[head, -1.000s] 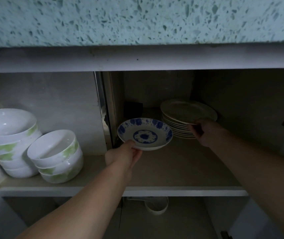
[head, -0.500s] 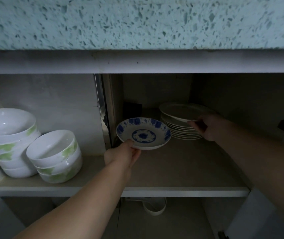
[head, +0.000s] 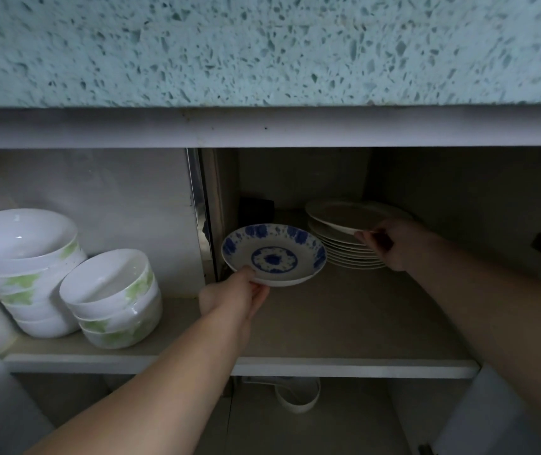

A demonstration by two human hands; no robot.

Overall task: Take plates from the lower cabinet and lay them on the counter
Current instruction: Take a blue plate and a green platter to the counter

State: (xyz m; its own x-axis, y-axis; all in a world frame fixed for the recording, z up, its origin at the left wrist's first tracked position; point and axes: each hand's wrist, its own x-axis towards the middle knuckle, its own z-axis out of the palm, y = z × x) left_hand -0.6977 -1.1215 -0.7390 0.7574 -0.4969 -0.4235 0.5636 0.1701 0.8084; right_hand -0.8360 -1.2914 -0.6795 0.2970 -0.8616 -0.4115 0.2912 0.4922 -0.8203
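Blue plate (head: 274, 254) sits just left of the stack (head: 344, 254), with the left hand (head: 233, 293) pinching its near rim. Top plate (head: 351, 216) is tilted off the stack, right hand (head: 390, 241) pinching its front edge. Glazed ceramic: probably stiff, slick, brittle. Grip rims, thumb on top.

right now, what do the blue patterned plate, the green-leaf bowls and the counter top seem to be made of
The blue patterned plate looks like glazed ceramic: smooth, with printed blue flowers; melamine cannot be ruled out. The green-leaf bowls look like glossy glazed porcelain: bright highlights on their surfaces. The counter top looks like terrazzo or speckled stone: pale, dark chips, matte.
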